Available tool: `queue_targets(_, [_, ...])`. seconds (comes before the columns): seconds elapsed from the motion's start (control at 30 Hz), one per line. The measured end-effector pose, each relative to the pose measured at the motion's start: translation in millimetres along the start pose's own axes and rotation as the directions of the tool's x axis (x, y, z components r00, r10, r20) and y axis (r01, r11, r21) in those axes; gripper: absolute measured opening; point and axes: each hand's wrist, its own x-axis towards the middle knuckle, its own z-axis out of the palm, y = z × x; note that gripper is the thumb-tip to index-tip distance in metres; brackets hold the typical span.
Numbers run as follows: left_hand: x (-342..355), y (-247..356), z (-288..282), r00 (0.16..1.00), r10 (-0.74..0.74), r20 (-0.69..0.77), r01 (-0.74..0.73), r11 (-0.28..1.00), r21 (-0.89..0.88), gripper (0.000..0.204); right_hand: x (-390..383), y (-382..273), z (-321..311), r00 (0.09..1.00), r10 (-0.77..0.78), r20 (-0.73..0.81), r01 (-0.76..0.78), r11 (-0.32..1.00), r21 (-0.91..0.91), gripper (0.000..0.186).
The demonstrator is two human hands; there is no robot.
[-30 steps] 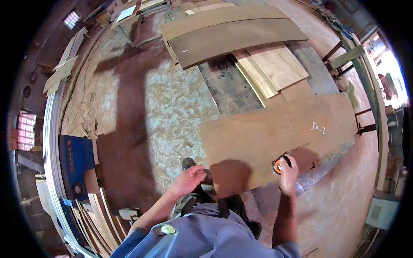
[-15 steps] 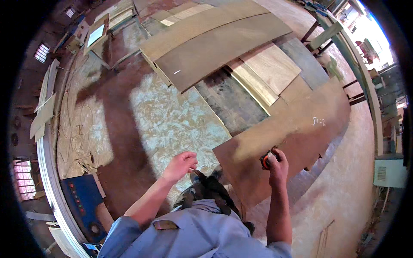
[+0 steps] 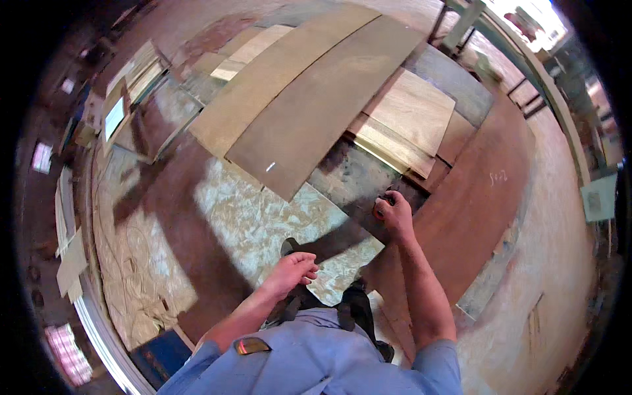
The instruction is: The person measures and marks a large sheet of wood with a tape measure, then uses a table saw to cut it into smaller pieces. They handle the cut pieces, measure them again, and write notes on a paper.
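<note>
My right hand (image 3: 394,214) is closed on a black-and-orange round tool (image 3: 380,210), probably a tape measure, held over a dark sheet (image 3: 345,161) and beside a long reddish-brown board (image 3: 454,230) with white chalk marks. My left hand (image 3: 293,270) is curled closed in front of my body, above a mottled pale sheet (image 3: 263,204) and my dark shoe; whether its fingertips hold anything is too small to tell. Ahead lie two long overlapping boards (image 3: 316,99) and a shorter stack of pale wood panels (image 3: 411,108).
A long timber frame on legs (image 3: 546,92) runs along the right. A low wooden structure (image 3: 135,131) stands at back left. Pale long profiles (image 3: 99,336), a blue machine (image 3: 161,355) and a loose cord line the left side. A pale panel (image 3: 597,197) is at far right.
My view has turned rightward across the boards. My right hand, still holding the tool, has moved forward and left, from over the reddish-brown board to over the dark sheet beside it.
</note>
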Motion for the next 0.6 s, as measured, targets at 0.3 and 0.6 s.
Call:
queue_targets(0.3, [16.8, 79.2, -140.9, 0.999, 0.02, -0.039, -0.025, 0.992, -0.127, 0.031, 34.4, 24.5, 8.8, 0.98, -0.103, -0.173, 0.003, 0.867, -0.499, 0.028])
queue_targets(0.6, [30.0, 96.7, -165.2, 0.998, 0.07, 0.004, -0.064, 0.934, -0.352, 0.028, 43.0, 21.9, 4.2, 0.959, -0.194, -0.206, -0.05, 0.6, -0.798, 0.044])
